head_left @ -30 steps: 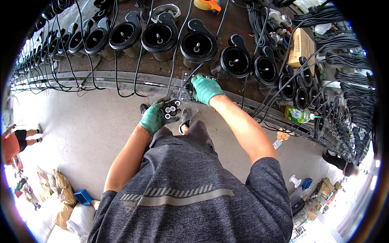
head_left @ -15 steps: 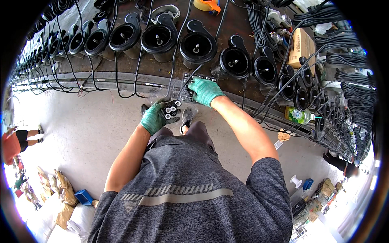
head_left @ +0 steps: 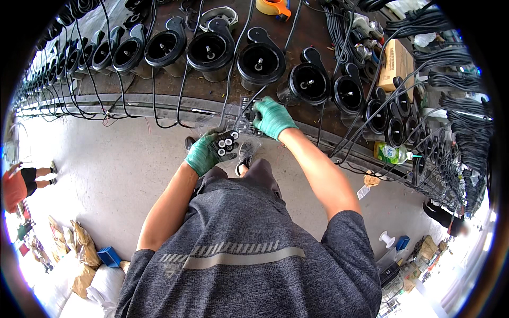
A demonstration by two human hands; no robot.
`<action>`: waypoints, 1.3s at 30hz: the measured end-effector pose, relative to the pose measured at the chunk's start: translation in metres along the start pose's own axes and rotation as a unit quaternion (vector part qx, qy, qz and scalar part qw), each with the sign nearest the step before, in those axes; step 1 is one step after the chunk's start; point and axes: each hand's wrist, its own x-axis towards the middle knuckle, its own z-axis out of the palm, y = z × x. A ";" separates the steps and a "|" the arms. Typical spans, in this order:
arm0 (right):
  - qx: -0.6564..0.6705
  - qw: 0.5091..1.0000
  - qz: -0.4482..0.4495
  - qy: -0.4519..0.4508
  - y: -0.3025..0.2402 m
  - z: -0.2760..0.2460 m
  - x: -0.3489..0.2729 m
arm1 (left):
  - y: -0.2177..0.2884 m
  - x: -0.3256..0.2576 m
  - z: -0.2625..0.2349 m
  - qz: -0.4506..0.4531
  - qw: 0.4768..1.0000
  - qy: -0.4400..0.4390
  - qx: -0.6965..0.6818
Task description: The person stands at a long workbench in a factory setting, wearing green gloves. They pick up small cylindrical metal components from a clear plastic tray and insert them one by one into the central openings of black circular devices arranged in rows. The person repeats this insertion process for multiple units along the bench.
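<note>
at the far left edge a person in an orange top (head_left: 11, 188) stands on the pale floor (head_left: 106, 175); below lie brown sacks (head_left: 79, 249) and a small blue box (head_left: 110, 256); along the top a dark worktop (head_left: 212, 90) carries a curved row of black round housings (head_left: 209, 50) with thin black cables (head_left: 154, 100) hanging over its edge; the left hand (head_left: 204, 153), in a green glove, has its grip wrapped around a black connector block (head_left: 227, 146) with several pale round ends, held in front of the body just below the worktop edge; a clear plastic bag (head_left: 209, 126) seems to lie about it, though that is hard to tell; the right hand (head_left: 271, 116), also green-gloved, rests at the worktop edge, its grip pressed together on a small dark part (head_left: 246, 105) joined to a cable; what that part is cannot be told; the two hands are near one another but apart; further right stand a cardboard box (head_left: 398, 63), a green bottle (head_left: 391, 153), and bundles of black cable (head_left: 450, 85); an orange tape roll (head_left: 273, 6) sits at the top.
</note>
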 end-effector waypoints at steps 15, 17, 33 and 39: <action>0.311 0.947 0.082 0.014 -0.040 -0.009 -0.043 | -0.001 -0.001 -0.011 0.013 0.996 -0.065 -0.054; 0.201 0.970 0.077 0.109 0.003 0.016 -0.032 | -0.001 -0.003 -0.017 0.001 0.994 -0.073 -0.078; -0.141 0.973 0.025 -0.179 -0.024 0.009 0.037 | -0.005 -0.007 -0.047 0.032 0.994 -0.031 -0.099; -0.142 0.969 0.041 -0.197 -0.019 0.013 0.047 | -0.002 -0.007 -0.043 0.027 0.994 -0.034 -0.104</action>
